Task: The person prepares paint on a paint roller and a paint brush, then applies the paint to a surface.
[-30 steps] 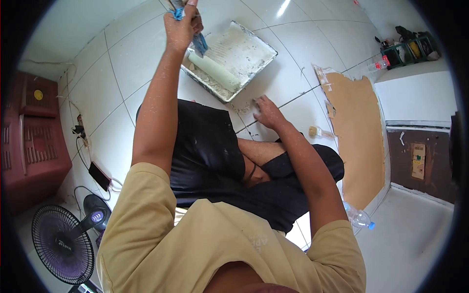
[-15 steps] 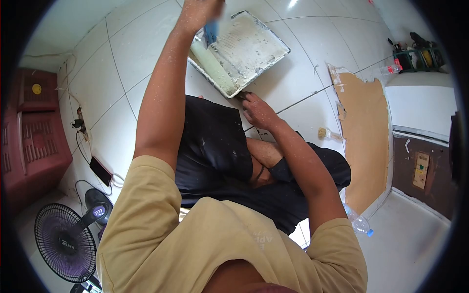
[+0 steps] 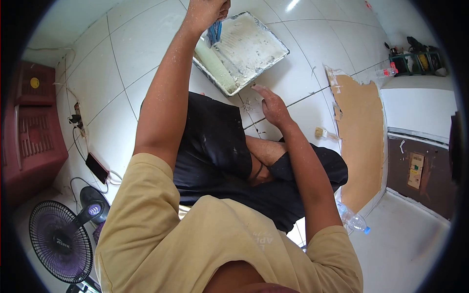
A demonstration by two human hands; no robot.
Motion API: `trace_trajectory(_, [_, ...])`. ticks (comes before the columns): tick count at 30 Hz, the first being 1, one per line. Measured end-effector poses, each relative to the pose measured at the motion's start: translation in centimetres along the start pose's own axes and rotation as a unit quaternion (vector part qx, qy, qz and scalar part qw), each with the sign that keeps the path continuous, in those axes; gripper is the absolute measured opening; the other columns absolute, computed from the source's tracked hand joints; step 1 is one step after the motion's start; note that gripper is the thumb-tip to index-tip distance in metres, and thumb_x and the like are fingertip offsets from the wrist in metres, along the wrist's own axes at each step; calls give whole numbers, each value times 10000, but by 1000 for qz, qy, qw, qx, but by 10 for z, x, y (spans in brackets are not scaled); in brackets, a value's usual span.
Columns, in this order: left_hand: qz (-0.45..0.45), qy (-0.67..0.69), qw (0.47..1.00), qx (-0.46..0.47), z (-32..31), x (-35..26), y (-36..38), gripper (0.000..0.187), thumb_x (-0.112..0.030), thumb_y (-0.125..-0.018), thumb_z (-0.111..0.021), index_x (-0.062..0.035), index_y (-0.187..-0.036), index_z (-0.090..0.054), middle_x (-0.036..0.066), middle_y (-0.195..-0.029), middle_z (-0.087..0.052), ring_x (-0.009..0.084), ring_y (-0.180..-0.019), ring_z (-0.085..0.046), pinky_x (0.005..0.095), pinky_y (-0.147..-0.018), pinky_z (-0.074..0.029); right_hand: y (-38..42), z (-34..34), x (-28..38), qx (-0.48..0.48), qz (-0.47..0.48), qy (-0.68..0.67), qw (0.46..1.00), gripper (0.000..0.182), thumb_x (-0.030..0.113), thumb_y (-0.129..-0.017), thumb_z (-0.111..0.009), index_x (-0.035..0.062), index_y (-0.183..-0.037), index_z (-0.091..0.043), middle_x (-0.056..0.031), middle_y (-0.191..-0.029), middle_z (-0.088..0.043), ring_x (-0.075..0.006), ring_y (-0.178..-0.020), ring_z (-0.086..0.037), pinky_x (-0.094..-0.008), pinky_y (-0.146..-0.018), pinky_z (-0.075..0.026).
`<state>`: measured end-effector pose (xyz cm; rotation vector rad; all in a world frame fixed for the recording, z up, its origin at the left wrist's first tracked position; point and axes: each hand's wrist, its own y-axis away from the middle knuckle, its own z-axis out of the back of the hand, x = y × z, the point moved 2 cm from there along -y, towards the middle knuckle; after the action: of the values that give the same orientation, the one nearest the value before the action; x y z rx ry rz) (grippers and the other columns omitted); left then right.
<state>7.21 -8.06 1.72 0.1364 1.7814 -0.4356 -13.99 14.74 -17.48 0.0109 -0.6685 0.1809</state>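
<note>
My left hand point(image 3: 207, 12) is closed at the top edge of the view, around the handle end of a paint roller point(image 3: 215, 64). A blue part point(image 3: 214, 33) shows just below the fist. The roller's pale green sleeve lies along the near left side of a paint tray point(image 3: 264, 61), which is coated with whitish paint. My right hand point(image 3: 275, 108) is just off the tray's near corner, fingers stretched out and apart from the thumb, with no object visible in it. Small crumbs of debris point(image 3: 247, 105) lie on the tiles between that hand and my knee.
On the right are a paintbrush point(image 3: 326, 134), a torn cardboard sheet point(image 3: 361, 136) and a plastic bottle point(image 3: 354, 219). A fan point(image 3: 61, 241), a phone point(image 3: 97, 168) with cables and a dark red plastic cabinet point(image 3: 41, 132) stand or lie on the left. A rack point(image 3: 415, 61) holds items at upper right.
My right hand has left the tray's near corner and moved right, its fingers straightening. Debris on the tiles there is now uncovered. My left hand has shifted slightly right, still closed.
</note>
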Motion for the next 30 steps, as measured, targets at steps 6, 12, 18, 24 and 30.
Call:
trace_trajectory(6, [4, 15, 1000, 14, 4, -8, 10, 347, -291, -1004, -709, -162, -770, -488, -84, -571, -427, 34, -449, -372, 246, -416, -281, -6, -24, -31, -25, -25, 49, 998, 466, -36, -869, -559, 41, -1325, -611, -228, -1423, -583, -403, -1312, -556, -447, -1122, -460])
trace_trajectory(12, [3, -3, 1000, 12, 5, 4, -2, 352, -299, -1000, -715, -158, -770, -489, -82, -574, -437, 34, -450, -370, 247, -415, -283, 1, -32, -18, 82, 24, 138, 987, 429, 32, -903, -583, -35, -1326, -581, -250, -1389, -578, -391, -1328, -534, -449, -1129, -452])
trace_trajectory(18, [1, -3, 1000, 11, -2, -3, 0, 351, -303, -993, -727, -156, -778, -493, -81, -573, -443, 33, -442, -364, 245, -407, -280, 24, -19, 2, 107, 65, 85, 988, 417, 78, -937, -555, 7, -1346, -590, -199, -1427, -578, -369, -1337, -528, -431, -1159, -419])
trace_trajectory(24, [0, 1, 1000, 7, 4, -5, 7, 337, -309, -991, -730, -158, -787, -508, -79, -576, -443, 35, -450, -371, 246, -412, -289, 41, 9, -42, -14, -161, 103, 981, 417, 106, -953, -544, -27, -1344, -600, -237, -1426, -585, -378, -1330, -553, -436, -1165, -409])
trace_trajectory(30, [9, -42, 999, 14, -3, -14, 12, 383, -360, -987, -729, -163, -753, -499, -75, -569, -436, 43, -456, -375, 257, -416, -299, 38, -36, -19, 87, -66, 187, 976, 632, 90, -934, -503, -129, -1505, -346, -330, -1582, -351, -422, -1488, -355, -434, -1241, -313])
